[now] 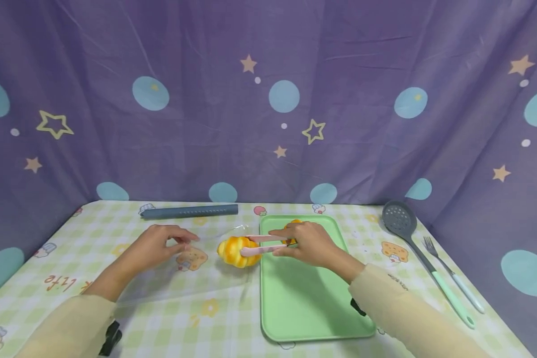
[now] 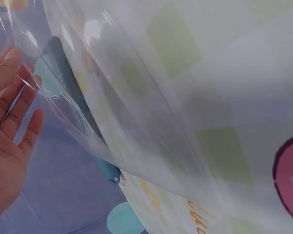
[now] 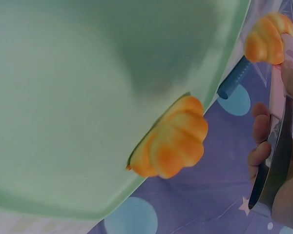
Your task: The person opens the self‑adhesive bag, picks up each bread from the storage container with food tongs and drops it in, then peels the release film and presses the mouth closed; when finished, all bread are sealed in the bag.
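In the head view my right hand [image 1: 306, 242] grips pink-tipped metal tongs [image 1: 264, 249], whose tips clasp a golden, ridged toy bread roll [image 1: 234, 252] just left of the green tray. The right wrist view shows the tongs' metal handle [image 3: 273, 170] in the curled fingers. A second ridged roll [image 3: 173, 141] lies on the tray's far part, mostly behind the right hand in the head view. On the left, my left hand [image 1: 158, 246] holds up a thin clear plastic bag [image 2: 122, 97] near its edge. Whether the clasped roll is inside the bag, I cannot tell.
The green tray [image 1: 313, 308] sits right of centre on a checked tablecloth. A dark blue-grey stick-shaped object [image 1: 190, 212] lies along the back. At the right lie a slotted spoon [image 1: 418, 248] and a fork [image 1: 452, 273]. A purple curtain [image 1: 232, 139] hangs behind the table.
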Tool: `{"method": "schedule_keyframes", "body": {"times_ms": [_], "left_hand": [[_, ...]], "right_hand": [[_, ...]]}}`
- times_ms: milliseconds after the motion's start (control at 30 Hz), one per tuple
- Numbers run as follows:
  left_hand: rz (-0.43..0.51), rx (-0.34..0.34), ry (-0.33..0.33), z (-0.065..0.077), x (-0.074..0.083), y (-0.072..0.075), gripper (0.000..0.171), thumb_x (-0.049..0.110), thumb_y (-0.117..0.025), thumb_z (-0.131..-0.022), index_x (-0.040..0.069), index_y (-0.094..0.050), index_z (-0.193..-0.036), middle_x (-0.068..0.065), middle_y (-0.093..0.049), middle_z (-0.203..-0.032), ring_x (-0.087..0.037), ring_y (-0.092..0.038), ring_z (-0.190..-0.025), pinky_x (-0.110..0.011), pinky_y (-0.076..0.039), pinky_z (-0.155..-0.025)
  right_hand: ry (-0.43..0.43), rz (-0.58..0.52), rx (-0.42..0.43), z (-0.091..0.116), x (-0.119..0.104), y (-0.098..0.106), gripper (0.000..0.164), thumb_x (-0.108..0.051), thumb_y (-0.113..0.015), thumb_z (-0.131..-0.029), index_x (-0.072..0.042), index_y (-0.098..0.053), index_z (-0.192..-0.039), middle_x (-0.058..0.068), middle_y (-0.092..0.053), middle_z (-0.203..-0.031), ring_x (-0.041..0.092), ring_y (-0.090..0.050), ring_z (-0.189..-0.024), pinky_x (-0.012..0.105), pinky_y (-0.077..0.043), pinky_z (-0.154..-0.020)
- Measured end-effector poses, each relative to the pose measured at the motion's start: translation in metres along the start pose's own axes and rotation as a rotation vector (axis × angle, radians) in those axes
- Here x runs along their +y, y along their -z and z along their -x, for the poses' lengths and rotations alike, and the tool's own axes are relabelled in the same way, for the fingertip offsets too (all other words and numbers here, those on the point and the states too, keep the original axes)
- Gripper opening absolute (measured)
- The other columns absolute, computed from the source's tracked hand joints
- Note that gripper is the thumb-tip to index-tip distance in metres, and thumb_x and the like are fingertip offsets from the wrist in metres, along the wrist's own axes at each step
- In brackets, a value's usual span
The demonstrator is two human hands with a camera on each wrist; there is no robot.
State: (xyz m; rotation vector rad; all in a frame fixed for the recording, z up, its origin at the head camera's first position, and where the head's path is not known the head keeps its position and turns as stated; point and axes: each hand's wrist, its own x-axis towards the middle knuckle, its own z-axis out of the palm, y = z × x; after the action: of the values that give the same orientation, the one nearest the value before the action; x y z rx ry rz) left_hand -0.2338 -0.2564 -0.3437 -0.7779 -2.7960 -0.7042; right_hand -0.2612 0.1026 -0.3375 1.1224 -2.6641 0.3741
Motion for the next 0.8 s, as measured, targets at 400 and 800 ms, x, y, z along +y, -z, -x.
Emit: {"method": "schedule_keyframes", "body": {"times_ms": [400, 800], "left_hand": [[0.013, 0.024, 0.001, -0.005, -0.002, 0.0, 0.021, 0.014, -0.067, -0.082, 0.021, -0.07, -0.102, 0.017, -0.061, -0.083, -0.004, -0.057, -0.077, -0.03, -0.048, -0.065], [0.024, 0.064, -0.006, -0.005, 0.004, 0.005, 0.019, 0.016, -0.068, -0.082, 0.022, -0.07, -0.1, 0.015, -0.062, -0.082, -0.004, -0.057, -0.076, -0.033, -0.048, -0.069]], "right_hand": [[-0.01, -0.013, -0.014, -0.023, -0.016, -0.013, 0.05, -0.055, -0.065, -0.074, -0.032, -0.061, -0.119, -0.016, -0.047, -0.065, 0.002, -0.04, -0.047, 0.021, -0.033, -0.041], [-0.024, -0.076, -0.166, -0.048, -0.035, -0.021, 0.052, -0.051, -0.065, -0.076, -0.033, -0.057, -0.124, -0.014, -0.052, -0.069, 0.006, -0.045, -0.055, 0.023, -0.037, -0.048]]}}
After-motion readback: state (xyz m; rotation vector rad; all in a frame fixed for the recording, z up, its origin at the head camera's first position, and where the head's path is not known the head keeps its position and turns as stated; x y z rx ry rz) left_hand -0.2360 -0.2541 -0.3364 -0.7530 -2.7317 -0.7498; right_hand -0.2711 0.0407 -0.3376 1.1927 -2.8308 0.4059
